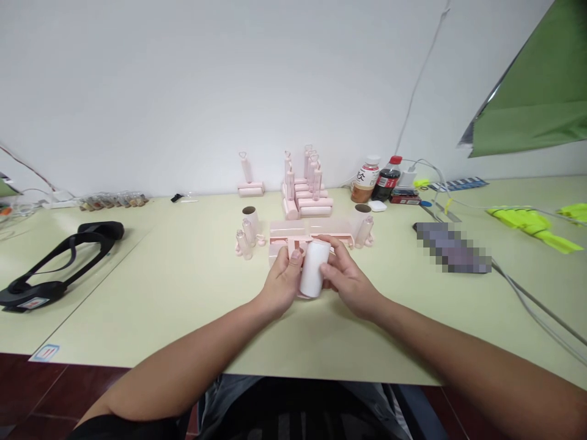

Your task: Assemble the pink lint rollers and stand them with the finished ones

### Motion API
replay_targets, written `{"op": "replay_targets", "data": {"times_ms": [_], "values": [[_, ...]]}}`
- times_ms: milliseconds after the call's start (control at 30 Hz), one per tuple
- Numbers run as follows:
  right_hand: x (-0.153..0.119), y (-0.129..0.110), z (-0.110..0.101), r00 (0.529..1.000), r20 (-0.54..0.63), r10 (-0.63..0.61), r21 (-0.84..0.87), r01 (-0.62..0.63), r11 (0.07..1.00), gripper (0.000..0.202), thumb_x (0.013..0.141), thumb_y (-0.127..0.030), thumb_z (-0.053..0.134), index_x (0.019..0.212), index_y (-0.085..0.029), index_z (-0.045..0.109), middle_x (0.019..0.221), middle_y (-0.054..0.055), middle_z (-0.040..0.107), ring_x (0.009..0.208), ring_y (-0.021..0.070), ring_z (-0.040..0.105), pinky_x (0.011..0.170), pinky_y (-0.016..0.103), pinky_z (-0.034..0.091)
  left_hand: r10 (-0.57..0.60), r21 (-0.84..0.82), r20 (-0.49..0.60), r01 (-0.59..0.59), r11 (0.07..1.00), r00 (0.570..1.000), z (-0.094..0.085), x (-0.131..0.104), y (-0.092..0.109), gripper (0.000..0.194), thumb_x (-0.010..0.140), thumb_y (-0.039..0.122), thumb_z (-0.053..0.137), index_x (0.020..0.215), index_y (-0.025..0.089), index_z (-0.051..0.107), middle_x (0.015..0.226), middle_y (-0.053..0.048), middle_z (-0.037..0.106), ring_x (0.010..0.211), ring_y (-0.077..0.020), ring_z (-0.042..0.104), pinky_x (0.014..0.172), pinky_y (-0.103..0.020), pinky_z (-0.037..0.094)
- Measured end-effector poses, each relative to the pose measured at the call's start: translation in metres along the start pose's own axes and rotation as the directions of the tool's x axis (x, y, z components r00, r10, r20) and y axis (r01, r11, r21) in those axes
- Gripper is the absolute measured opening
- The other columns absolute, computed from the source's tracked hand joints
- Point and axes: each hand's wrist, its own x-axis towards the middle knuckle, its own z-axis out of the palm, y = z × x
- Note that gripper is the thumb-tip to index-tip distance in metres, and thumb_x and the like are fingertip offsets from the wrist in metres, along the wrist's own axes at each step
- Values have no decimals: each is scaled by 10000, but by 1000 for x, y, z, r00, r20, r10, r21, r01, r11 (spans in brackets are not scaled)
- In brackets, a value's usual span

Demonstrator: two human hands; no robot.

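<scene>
In front of me, over the table, my right hand (348, 275) is closed on a white lint roll (314, 269), thumb on its side. Close against it, my left hand (285, 278) grips a pale pink lint roller case (296, 244), largely hidden by the fingers and the roll. Just behind the hands lie pink lint roller cases (287, 229) with clear covers. To either side stands a white roll with a cardboard core, the left roll (251, 220) and the right roll (362, 215). Clear pink handles (246, 244) stand beside them.
Several finished-looking pink lint rollers (314, 205) are grouped by the wall. A tea bottle (365, 180) and a cola bottle (387, 180) stand right of them. A phone-like blurred object (452, 247) and cables lie right; a black head strap (64, 263) lies left.
</scene>
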Motion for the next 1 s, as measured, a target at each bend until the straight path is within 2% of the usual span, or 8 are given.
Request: {"op": "replay_targets", "data": {"times_ms": [100,200,267,367,567,700,833,1000], "values": [[1,1,0,999,6,42,137,-42,990,479,931,-583,454,1358,-375,399,1291,49,583,1055,221,604,790,369,534,163,112,57,-169,979,985,0,-3,-7,419,945,581,382,1092,202,481,1017,-59,572,909,-193,556,758,-307,483],[3,0,0,995,48,86,251,-96,963,528,929,-664,355,1328,-339,472,1243,61,627,1098,242,596,831,402,520,347,241,123,-367,899,930,0,-5,-14,420,968,539,357,1186,193,453,1152,-106,532,1070,-228,518,915,-373,451],[3,-3,-1,987,107,123,307,-150,940,562,916,-683,356,1282,-291,524,1195,83,652,1087,259,605,841,425,516,440,326,150,-465,823,885,-1,-6,-15,425,968,537,353,1202,195,445,1196,-121,505,1128,-240,483,986,-410,409],[1,-9,-1,965,194,176,351,-236,906,528,896,-648,431,1174,-226,585,1117,112,677,1035,274,630,832,455,519,531,434,171,-547,716,830,-2,-6,-13,454,954,582,335,1169,202,458,1164,-117,499,1104,-246,468,980,-432,399],[-2,-12,1,960,229,159,419,-245,875,445,851,-584,521,1072,-206,597,1013,99,692,915,246,647,799,422,522,639,493,201,-640,589,743,-5,-4,-11,466,949,591,328,1200,219,455,1224,-126,463,1199,-273,419,1022,-476,369],[-2,-7,1,929,306,210,382,-322,866,466,857,-583,529,1127,-207,582,1000,94,690,867,226,644,742,370,517,650,460,246,-677,574,719,-11,-2,-9,520,934,589,383,1290,211,411,1279,-147,457,1237,-285,427,1039,-485,379],[-2,-3,-2,906,323,275,295,-373,880,443,880,-559,519,1108,-188,603,950,84,692,760,190,636,679,325,513,612,454,371,-711,537,699,-18,-2,-2,536,931,503,473,1371,210,387,1313,-148,529,1219,-269,506,1016,-450,433],[-4,-2,-3,904,297,308,198,-374,906,416,882,-572,525,953,-177,633,867,65,679,721,169,611,648,301,514,690,425,494,-839,339,529,-22,1,6,445,919,422,544,1299,193,515,1248,-149,635,1193,-258,579,1009,-442,468]]}}
